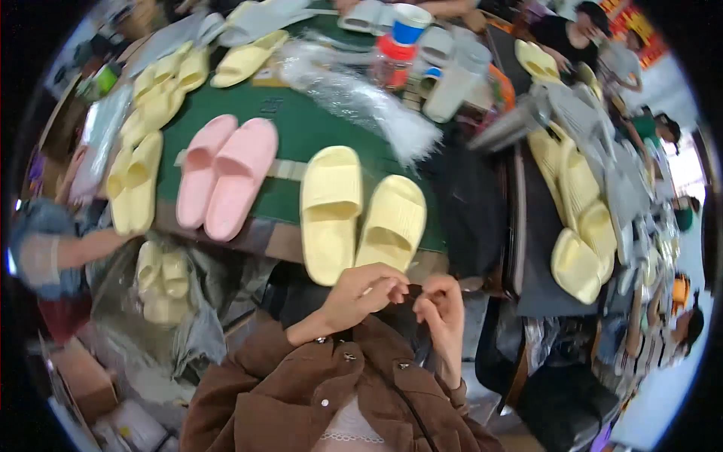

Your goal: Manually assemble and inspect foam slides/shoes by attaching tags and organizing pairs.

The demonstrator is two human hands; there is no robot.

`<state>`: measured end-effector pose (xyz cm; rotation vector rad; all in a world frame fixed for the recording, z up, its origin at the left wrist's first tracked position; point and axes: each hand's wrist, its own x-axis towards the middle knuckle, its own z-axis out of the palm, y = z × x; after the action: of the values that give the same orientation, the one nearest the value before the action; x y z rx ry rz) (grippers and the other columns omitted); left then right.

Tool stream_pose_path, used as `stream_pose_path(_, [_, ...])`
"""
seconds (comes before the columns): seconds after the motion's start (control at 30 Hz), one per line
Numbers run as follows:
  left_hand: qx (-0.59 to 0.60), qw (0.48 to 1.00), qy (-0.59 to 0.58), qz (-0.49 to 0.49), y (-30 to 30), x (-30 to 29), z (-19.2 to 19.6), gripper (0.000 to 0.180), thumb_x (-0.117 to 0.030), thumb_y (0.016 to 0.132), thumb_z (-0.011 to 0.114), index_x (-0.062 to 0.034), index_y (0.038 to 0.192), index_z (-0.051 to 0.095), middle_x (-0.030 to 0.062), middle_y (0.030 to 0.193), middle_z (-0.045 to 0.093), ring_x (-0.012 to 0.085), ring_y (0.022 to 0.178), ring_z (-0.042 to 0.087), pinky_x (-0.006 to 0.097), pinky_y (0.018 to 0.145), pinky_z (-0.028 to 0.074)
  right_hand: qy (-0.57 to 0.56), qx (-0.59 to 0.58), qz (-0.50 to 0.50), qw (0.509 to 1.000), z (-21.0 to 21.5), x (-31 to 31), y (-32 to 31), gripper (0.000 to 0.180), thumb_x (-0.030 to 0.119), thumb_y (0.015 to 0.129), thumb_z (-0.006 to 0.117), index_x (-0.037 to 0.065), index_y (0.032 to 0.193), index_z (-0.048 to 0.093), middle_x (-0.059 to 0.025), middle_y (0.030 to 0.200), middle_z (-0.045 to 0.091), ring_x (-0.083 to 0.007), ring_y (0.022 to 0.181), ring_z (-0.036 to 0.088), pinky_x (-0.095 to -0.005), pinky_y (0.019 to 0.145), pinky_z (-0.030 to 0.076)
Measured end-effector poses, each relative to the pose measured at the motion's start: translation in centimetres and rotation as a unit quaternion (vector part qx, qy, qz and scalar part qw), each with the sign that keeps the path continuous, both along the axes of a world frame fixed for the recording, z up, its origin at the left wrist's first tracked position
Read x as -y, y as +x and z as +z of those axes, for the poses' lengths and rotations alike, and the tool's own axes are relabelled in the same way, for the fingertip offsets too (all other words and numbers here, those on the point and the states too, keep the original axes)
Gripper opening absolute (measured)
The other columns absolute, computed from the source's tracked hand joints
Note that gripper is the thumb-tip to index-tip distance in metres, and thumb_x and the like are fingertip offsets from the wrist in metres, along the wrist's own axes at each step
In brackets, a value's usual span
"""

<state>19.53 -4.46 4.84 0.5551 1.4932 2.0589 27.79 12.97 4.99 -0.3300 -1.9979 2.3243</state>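
- A green table mat (316, 128) covers the worktable in a crowded workshop, with other people working at its far and left sides.
- A pair of yellow slide sandals (361, 215) lies at the mat's near edge, soles down. Their long axes run from the near edge toward the far side, the two tilted slightly toward each other at the far end.
- A pair of pink slide sandals (226, 177) lies left of the yellow pair, well apart, also lengthwise across the mat.
- Crumpled clear plastic bags (361, 98) lie beyond the yellow pair; more yellow sandals (576, 218) pile up to its right.
- The left hand (365, 294) and right hand (443, 307) meet just below the mat's near edge, beneath the yellow pair, fingers curled and pinching a small dark thing (410, 290) between them; what it is cannot be told.
- Bare mat shows between the two pairs.
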Motion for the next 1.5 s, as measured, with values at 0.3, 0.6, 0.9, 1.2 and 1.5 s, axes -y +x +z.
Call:
stream_pose_path(0.3, [-0.035, 0.993, -0.042, 0.104, 0.2, 0.1, -0.2, 0.018, -0.006, 0.096, 0.044, 0.0052, 0.098, 0.058, 0.0106, 0.086, 0.064, 0.0153, 0.075, 0.061, 0.027, 0.072, 0.049, 0.159, 0.009, 0.116, 0.98, 1.7, -1.5, 0.1, 0.009, 0.006, 0.087, 0.063, -0.002, 0.092, 0.064, -0.0078, 0.09, 0.064, -0.0157, 0.075, 0.062, -0.0278, 0.068, 0.049])
stream_pose_path(0.6, [-0.055, 0.997, -0.051, 0.032, 0.5, -1.0, -0.1, 0.019, -0.007, 0.096, 0.044, 0.0045, 0.096, 0.059, 0.0102, 0.087, 0.063, 0.0166, 0.079, 0.06, 0.029, 0.078, 0.048, 0.461, -0.087, 0.021, 0.883, 2.0, -4.6, 2.0, 0.008, 0.005, 0.08, 0.068, 0.004, 0.087, 0.068, -0.0053, 0.098, 0.062, -0.0232, 0.102, 0.056, -0.0324, 0.082, 0.046])
stream_pose_path(0.9, [-0.057, 0.992, -0.102, 0.054, -0.2, 0.1, -1.3, 0.018, -0.004, 0.096, 0.046, 0.0037, 0.1, 0.061, 0.0081, 0.095, 0.061, 0.0147, 0.088, 0.058, 0.027, 0.083, 0.045, 0.347, -0.076, -0.449, 0.82, 4.5, -14.2, 5.4, 0.007, -0.002, 0.09, 0.055, 0.0, 0.096, 0.058, -0.0032, 0.089, 0.057, -0.0096, 0.079, 0.054, -0.0226, 0.071, 0.046])
stream_pose_path(1.2, [-0.07, 0.984, -0.139, 0.09, 0.0, 1.1, -1.8, 0.017, -0.004, 0.095, 0.048, 0.0048, 0.101, 0.062, 0.0097, 0.095, 0.062, 0.016, 0.089, 0.06, 0.026, 0.081, 0.046, 0.423, -0.093, -0.48, 0.763, 3.1, -31.2, 6.1, 0.036, 0.006, 0.089, 0.06, -0.003, 0.123, 0.052, -0.0037, 0.101, 0.054, -0.0133, 0.094, 0.051, -0.0267, 0.088, 0.042])
stream_pose_path(1.5, [-0.176, 0.963, -0.151, 0.135, 0.1, 1.3, -2.2, 0.015, -0.002, 0.091, 0.053, -0.0004, 0.101, 0.064, 0.0108, 0.099, 0.064, 0.0221, 0.096, 0.06, 0.03, 0.085, 0.046, 0.559, -0.044, -0.259, 0.786, 0.3, -40.8, 4.0, 0.052, -0.005, 0.08, 0.049, -0.009, 0.131, 0.042, -0.0179, 0.12, 0.049, -0.0279, 0.116, 0.047, -0.0354, 0.101, 0.037])
